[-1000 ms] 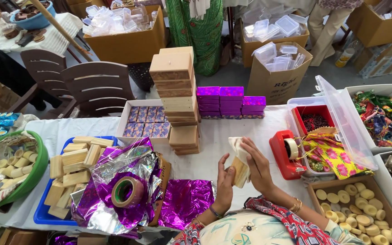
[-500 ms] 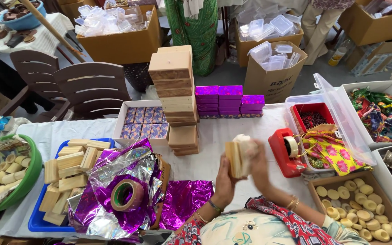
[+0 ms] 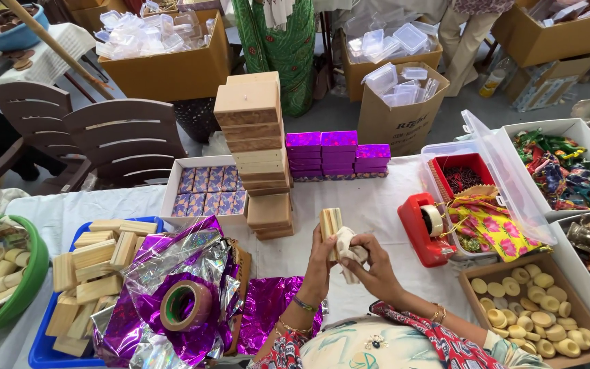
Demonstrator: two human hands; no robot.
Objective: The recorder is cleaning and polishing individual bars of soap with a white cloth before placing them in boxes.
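My left hand holds a small pale wooden box upright by its lower end, above the white tablecloth. My right hand presses a crumpled white cloth against the box's side. A sheet of purple foil lies on the table just left of my left wrist. A tall stack of wooden boxes stands behind the held box.
A blue tray of wooden boxes lies at left, with purple foil and a tape roll over it. A red tape dispenser stands at right. Behind it are purple wrapped boxes; right, a box of pale round pieces.
The box has turned from flat in my hands to standing upright on end. My hands have shifted lower and closer to my body, with the cloth now on the box's right side.
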